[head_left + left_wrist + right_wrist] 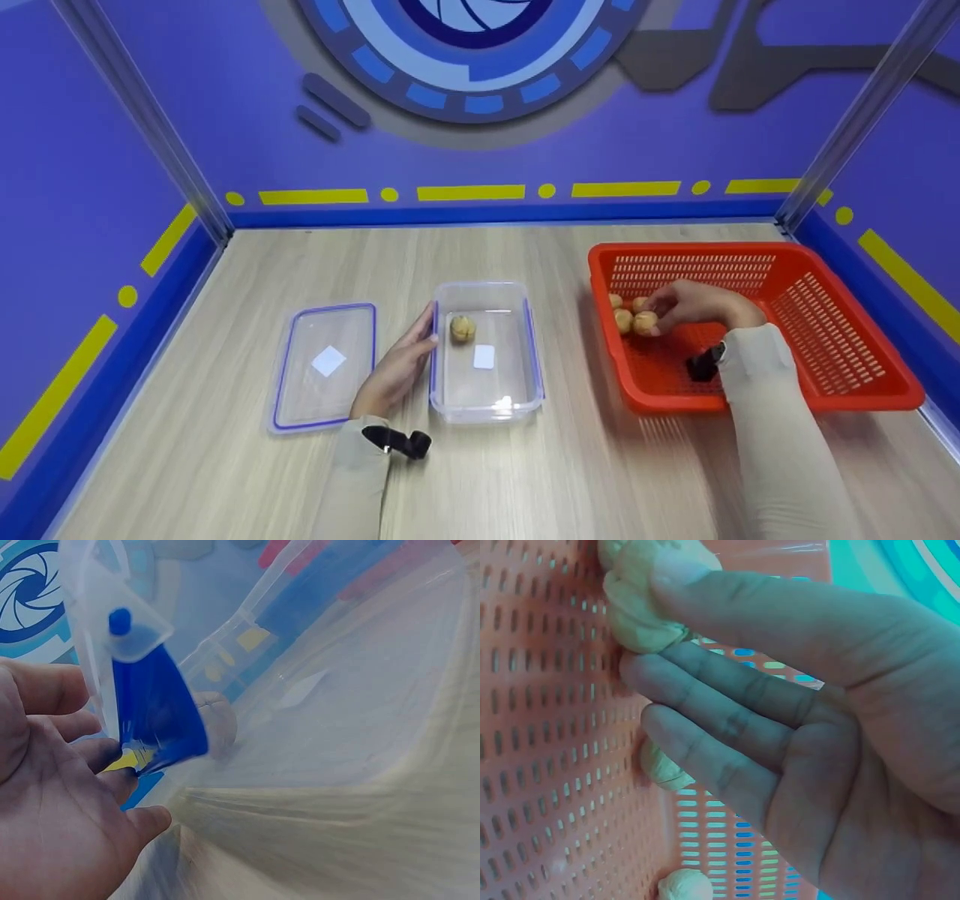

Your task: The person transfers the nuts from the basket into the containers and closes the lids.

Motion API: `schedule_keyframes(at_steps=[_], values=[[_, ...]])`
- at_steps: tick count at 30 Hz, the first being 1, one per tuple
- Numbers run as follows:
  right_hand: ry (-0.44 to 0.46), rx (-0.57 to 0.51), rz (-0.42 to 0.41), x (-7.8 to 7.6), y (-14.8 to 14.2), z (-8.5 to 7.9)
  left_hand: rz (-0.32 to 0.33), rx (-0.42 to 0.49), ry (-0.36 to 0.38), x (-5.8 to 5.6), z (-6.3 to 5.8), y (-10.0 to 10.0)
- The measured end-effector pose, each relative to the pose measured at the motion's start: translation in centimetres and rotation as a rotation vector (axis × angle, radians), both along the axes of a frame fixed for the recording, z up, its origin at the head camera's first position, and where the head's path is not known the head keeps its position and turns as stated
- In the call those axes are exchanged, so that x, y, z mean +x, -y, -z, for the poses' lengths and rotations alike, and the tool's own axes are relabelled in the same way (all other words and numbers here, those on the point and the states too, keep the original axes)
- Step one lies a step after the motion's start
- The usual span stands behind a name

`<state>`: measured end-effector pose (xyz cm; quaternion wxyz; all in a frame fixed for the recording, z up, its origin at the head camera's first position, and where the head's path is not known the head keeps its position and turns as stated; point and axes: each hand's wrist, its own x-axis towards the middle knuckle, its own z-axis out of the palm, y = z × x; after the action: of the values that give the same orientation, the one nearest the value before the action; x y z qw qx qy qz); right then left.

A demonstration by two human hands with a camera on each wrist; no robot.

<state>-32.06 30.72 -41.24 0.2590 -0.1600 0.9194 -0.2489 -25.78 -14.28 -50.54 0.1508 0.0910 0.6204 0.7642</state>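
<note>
Walnuts lie in box and basket as the left hand, relaxed fingers nearly straight, touches the box, whose long axis runs away from the person. Beyond, the right hand pinches one walnut near the basket's left wall, thumb partly covering it; its axis is unclear.

Well back, above and behind the left hand and right hand, the head camera looked forward and down. The left wrist camera and right wrist camera sat close, facing outward across the palms. Head and left wrist shared the clear container; head and right, the red basket around the grip.
</note>
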Motion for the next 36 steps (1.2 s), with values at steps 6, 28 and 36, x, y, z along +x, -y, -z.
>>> schedule_keyframes(at_steps=[6, 28, 36], values=[[-0.017, -0.004, 0.01, 0.2, 0.3, -0.5, 0.012, 0.02, -0.01, -0.1, 0.2, 0.1], [-0.115, -0.085, 0.055, 1.4, 1.0, -3.4, 0.002, -0.042, 0.004, -0.1, 0.0, 0.1], [-0.211, -0.068, 0.028, 1.5, 1.5, -4.4, 0.01, -0.025, -0.024, -0.1, 0.1, 0.2]])
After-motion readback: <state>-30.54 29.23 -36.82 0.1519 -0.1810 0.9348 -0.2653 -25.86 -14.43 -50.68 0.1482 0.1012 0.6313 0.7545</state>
